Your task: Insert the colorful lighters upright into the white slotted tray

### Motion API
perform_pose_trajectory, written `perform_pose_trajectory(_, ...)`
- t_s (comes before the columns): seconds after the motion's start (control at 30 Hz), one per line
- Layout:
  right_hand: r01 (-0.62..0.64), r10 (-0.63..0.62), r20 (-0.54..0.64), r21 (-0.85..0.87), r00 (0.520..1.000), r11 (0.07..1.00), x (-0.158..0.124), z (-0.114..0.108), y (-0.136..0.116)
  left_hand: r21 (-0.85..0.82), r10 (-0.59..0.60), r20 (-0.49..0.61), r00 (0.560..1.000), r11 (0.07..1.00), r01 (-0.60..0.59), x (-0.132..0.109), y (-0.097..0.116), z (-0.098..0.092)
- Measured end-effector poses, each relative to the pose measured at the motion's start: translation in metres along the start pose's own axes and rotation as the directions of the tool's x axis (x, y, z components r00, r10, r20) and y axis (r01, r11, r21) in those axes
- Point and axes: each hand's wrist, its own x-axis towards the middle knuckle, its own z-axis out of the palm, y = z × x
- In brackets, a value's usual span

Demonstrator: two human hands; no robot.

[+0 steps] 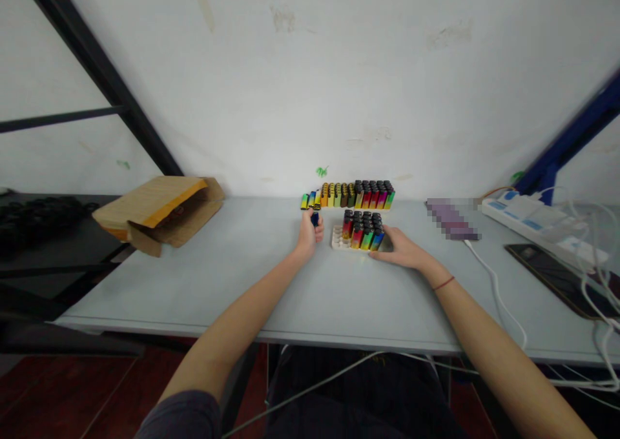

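The grey table (310, 297) spreads under my forearms. My right hand (403, 248) wraps the right end of a pale tray (341, 242), thumb in front; how firmly it grips, I cannot tell. Upright colourful lighters (362, 232) fill most of that tray, between my hands. My left hand (306, 235) is curled around a dark blue lighter (315, 219). Just beyond it lie some loose lighters (310, 200), beside another lighter block (358, 195) standing beyond the tray, near the wall (271, 103).
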Motion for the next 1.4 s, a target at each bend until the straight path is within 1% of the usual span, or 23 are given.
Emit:
perform_pose_trajectory(0.13, -0.013, 0.013, 0.001, -0.004, 1.0, 1.0, 0.0, -0.001, 0.0, 0.042, 0.006, -0.053, 0.999, 0.999, -0.004, -0.003, -0.002, 0.002)
perform_pose_trajectory(0.37, -0.024, 0.024, 0.013, -0.005, 1.0, 1.0, 0.0, -0.001, -0.001, 0.031, 0.028, -0.046, 0.999, 0.999, -0.026, -0.005, -0.002, 0.002)
perform_pose_trajectory(0.57, -0.012, 0.012, 0.002, 0.002, 1.0, 1.0, 0.0, 0.0, 0.001, 0.006, 0.05, -0.07, 0.996, 0.999, -0.05, -0.004, -0.003, 0.002)
perform_pose_trajectory(0.77, -0.006, 0.007, 0.013, -0.014, 1.0, 1.0, 0.0, -0.001, 0.001, 0.039, 0.079, -0.053, 0.995, 0.996, -0.077, -0.006, -0.003, 0.002)
perform_pose_trajectory(1.07, 0.001, -0.001, -0.004, -0.005, 1.0, 1.0, 0.0, 0.001, 0.003, 0.054, 0.076, -0.016, 0.997, 0.996, -0.075, -0.002, -0.006, 0.001)
perform_pose_trajectory(1.13, 0.003, -0.003, -0.005, 0.0, 1.0, 1.0, 0.0, 0.001, 0.003, 0.091, 0.116, 0.013, 0.993, 0.989, -0.117, -0.001, -0.006, 0.001)
perform_pose_trajectory(1.2, 0.004, -0.004, -0.011, 0.002, 1.0, 1.0, 0.0, 0.001, 0.002, 0.158, 0.191, 0.083, 0.978, 0.966, -0.202, -0.002, -0.005, 0.001)
perform_pose_trajectory(1.23, 0.002, -0.002, -0.014, 0.001, 1.0, 1.0, 0.0, 0.001, 0.002, 0.195, 0.234, 0.129, 0.964, 0.947, -0.256, -0.003, -0.004, 0.0)
perform_pose_trajectory(1.3, -0.002, 0.002, -0.011, -0.006, 1.0, 1.0, 0.0, 0.001, 0.002, 0.257, 0.317, 0.211, 0.925, 0.895, -0.365, -0.006, -0.001, 0.0)
perform_pose_trajectory(1.4, 0.003, -0.003, -0.004, -0.019, 1.0, 1.0, 0.0, 0.0, 0.002, 0.309, 0.44, 0.282, 0.853, 0.8, -0.514, -0.012, 0.005, 0.0)
